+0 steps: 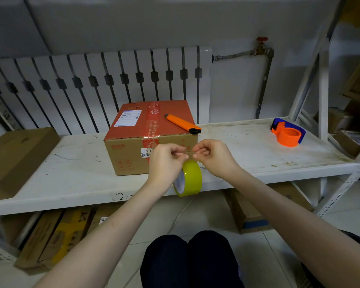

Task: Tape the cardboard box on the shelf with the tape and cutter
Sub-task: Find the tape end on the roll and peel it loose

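Observation:
A cardboard box [133,140] with an orange-red top and a white label stands on the white shelf [71,177]. An orange cutter [182,124] lies on the box's top right corner. In front of the box my left hand [166,163] holds a yellow-green tape roll [190,178], which hangs below my fingers. My right hand [211,155] pinches the clear free end of the tape, fingertips almost touching those of the left hand.
An orange and blue tape dispenser [288,133] sits at the shelf's right end. A flat brown box [15,159] lies at the left end. A radiator [112,80] runs behind the shelf. More cartons [56,235] lie below it.

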